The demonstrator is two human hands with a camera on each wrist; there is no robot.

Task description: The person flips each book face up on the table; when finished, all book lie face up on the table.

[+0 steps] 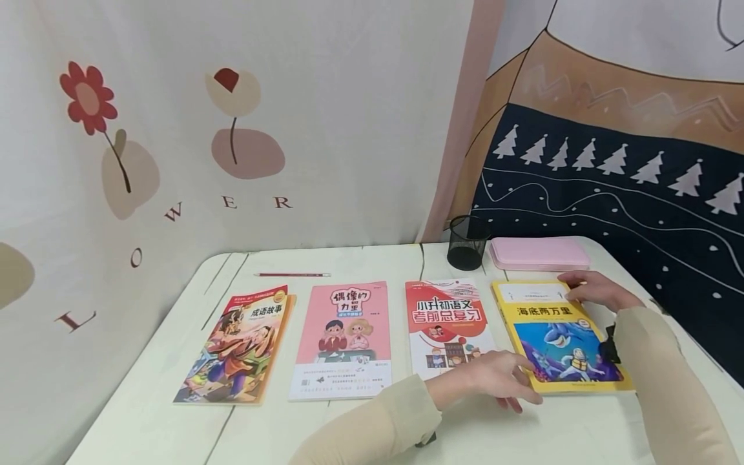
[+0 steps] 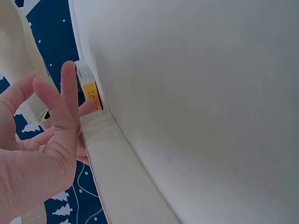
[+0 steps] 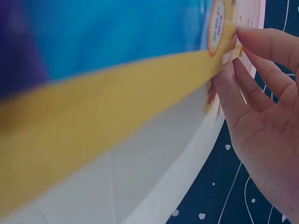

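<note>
At the right end of a row of books lies a yellow book [image 1: 566, 342] with an undersea picture on its cover. My right hand [image 1: 601, 290] pinches its upper right edge; in the right wrist view the thumb [image 3: 261, 39] is on the cover side and the fingers are at the edge below. My left hand [image 1: 494, 378] is at the book's lower left corner, its fingers loosely bent. In the left wrist view, one fingertip touches the yellow spine [image 2: 91, 93]. The left forearm and hand partly cover the red and white book [image 1: 447, 323] beside it.
Farther left lie a pink book [image 1: 343, 329] and a book with a colourful illustrated cover [image 1: 238, 349]. Behind them is a pencil [image 1: 293, 274]. A black mesh pen holder [image 1: 467, 245] and a pink case [image 1: 539, 253] stand at the table's back, near the curtain [image 1: 349, 129].
</note>
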